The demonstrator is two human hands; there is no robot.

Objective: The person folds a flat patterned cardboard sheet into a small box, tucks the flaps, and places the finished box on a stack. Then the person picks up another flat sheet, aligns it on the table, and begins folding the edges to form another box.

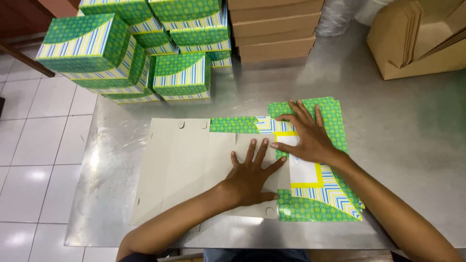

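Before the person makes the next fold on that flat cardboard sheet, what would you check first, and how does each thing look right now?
1. Flat cardboard sheet lies fully on the metal table: ok, though its near edge sits close to the table's front edge.
2. Left hand presses flat on the grey side: ok.
3. Right hand is spread on the printed green flap: ok.
4. Fingers clear of the crease: cannot tell, the crease is hidden under the hands.
5. Room to work: ok, the stack of finished green boxes and the brown boxes stand apart at the far side.
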